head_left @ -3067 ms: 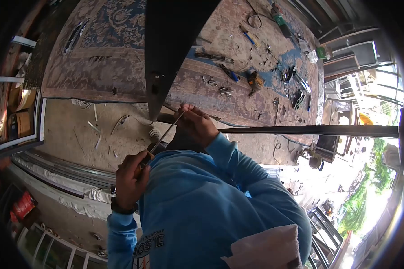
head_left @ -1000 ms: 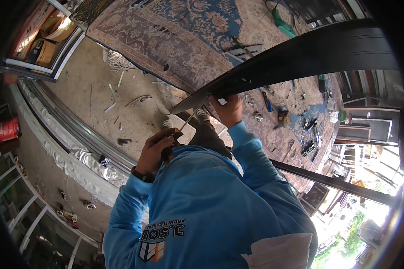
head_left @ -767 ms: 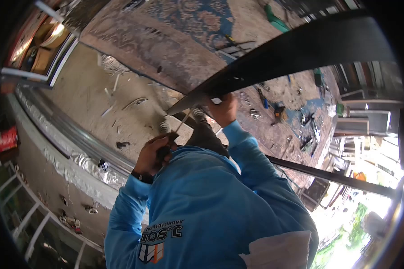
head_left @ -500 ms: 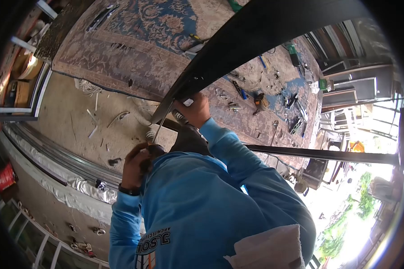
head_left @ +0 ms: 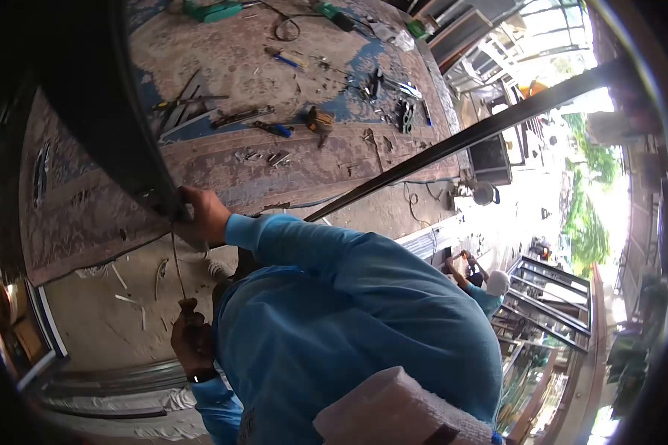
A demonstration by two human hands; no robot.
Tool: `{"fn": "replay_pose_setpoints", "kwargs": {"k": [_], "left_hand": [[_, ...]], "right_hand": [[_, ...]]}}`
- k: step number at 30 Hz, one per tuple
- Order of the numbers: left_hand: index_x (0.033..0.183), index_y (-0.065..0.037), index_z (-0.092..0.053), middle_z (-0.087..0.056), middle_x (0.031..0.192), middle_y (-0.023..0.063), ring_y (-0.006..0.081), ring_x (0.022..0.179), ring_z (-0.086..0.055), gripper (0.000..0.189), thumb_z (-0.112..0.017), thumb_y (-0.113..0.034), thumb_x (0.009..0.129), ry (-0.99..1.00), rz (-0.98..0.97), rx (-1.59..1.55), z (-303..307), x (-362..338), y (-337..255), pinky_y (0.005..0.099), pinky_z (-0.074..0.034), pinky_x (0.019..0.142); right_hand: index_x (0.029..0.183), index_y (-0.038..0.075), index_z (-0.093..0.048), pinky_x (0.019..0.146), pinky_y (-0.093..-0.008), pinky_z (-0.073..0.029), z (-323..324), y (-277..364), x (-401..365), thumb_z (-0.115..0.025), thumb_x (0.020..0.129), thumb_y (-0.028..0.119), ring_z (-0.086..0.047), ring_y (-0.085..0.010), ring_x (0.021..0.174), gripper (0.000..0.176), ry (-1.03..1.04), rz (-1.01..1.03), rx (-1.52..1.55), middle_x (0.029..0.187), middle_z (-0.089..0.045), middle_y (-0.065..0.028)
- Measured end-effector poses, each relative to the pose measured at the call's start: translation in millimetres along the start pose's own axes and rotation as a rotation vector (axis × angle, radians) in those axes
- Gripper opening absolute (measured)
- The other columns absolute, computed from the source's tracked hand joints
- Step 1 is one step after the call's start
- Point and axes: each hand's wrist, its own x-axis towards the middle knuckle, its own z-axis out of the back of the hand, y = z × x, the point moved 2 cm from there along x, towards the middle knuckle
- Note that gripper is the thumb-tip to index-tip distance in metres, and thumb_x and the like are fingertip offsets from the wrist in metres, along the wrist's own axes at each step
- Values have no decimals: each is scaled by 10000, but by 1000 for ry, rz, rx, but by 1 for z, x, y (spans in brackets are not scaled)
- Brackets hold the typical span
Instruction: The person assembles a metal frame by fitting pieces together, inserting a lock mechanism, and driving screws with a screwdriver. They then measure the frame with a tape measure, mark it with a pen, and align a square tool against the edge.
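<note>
The screwdriver stood nearly upright, its tip up against the lower end of the dark metal profile, over the edge of the carpet. I took it for fastening work at that end, though I couldn't see a screw. Next would call for the tip seated square and the profile kept from swinging. The left hand was clenched round the handle, low by the chest. The right hand, arm stretched forward, was clamped on the profile's end.
</note>
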Motion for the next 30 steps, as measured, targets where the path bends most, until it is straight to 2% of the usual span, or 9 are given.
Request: {"fn": "replay_pose_setpoints", "kwargs": {"k": [5, 11, 14, 15, 18, 23, 26, 28, 30], "left_hand": [[1289, -83, -670, -674, 992, 39, 89, 765, -583, 326, -649, -111, 965, -367, -772, 1298, -48, -17, 1, 235, -483, 535], [1235, -66, -673, -671, 1002, 48, 104, 741, -594, 297, -667, -131, 945, -269, -22, 185, -37, -20, -2, 237, -489, 561], [1236, -56, -673, -673, 1021, 53, 127, 772, -611, 296, -660, -105, 944, -402, -295, 1004, -76, -26, -7, 258, -499, 626], [1257, -47, -675, -684, 1015, 58, 111, 785, -617, 319, -667, -84, 940, -297, -856, 1330, -26, -10, -1, 251, -475, 614], [1283, -57, -670, -698, 1010, 79, 85, 809, -633, 344, -647, -32, 940, -343, -795, 1337, -25, -16, -2, 236, -467, 570], [1315, 14, -615, -685, 1000, 95, 94, 639, -612, 513, -530, -409, 1035, -353, -32, 220, -22, -18, 2, 221, -454, 529], [1295, -8, -631, -692, 1041, 105, 127, 737, -653, 425, -551, -338, 1039, -134, -380, 1055, -37, -25, -4, 241, -485, 543], [1287, -40, -652, -702, 1076, 108, 201, 882, -684, 343, -692, -95, 951, -346, -857, 1425, -34, -15, -3, 315, -561, 725], [1293, -30, -647, -699, 1089, 105, 227, 941, -689, 385, -716, -26, 914, -369, -930, 1463, -28, -18, -5, 332, -566, 812]], "right_hand": [[1164, 7, -647, 818, -472, -569, 3, 5, -1, -787, 781, 223, -704, -450, 977, 462, 7, -9, -40, 1017, -719, -260], [1173, -5, -640, 823, -480, -565, 3, 8, -3, -763, 810, 194, -700, -456, 976, 433, 33, -77, -37, 1021, -717, -265], [1165, -6, -638, 817, -483, -563, 1, 5, -2, -763, 812, 185, -699, -458, 967, 421, 34, -91, -26, 1012, -716, -265], [1163, -5, -640, 816, -483, -564, 3, 7, -3, -765, 811, 184, -698, -459, 968, 419, 28, -78, -40, 1014, -716, -267], [1158, -3, -644, 818, -482, -564, 4, 13, -2, -769, 810, 181, -695, -463, 972, 412, 21, -53, -53, 1019, -715, -270], [1165, -2, -650, 848, -481, -565, 0, 4, -3, -788, 795, 205, -693, -461, 1004, 447, -7, -43, -34, 1044, -716, -276], [1192, 2, -649, 865, -481, -566, 6, 12, -3, -804, 775, 234, -693, -452, 1036, 502, 31, -88, -37, 1067, -717, -277], [1214, 11, -651, 876, -476, -569, 5, 10, -1, -809, 757, 243, -694, -445, 1060, 536, 79, -116, -42, 1077, -719, -272], [1216, 11, -641, 871, -471, -572, 2, 6, 0, -813, 749, 220, -699, -446, 1044, 540, 65, -64, -40, 1085, -720, -260]]}}
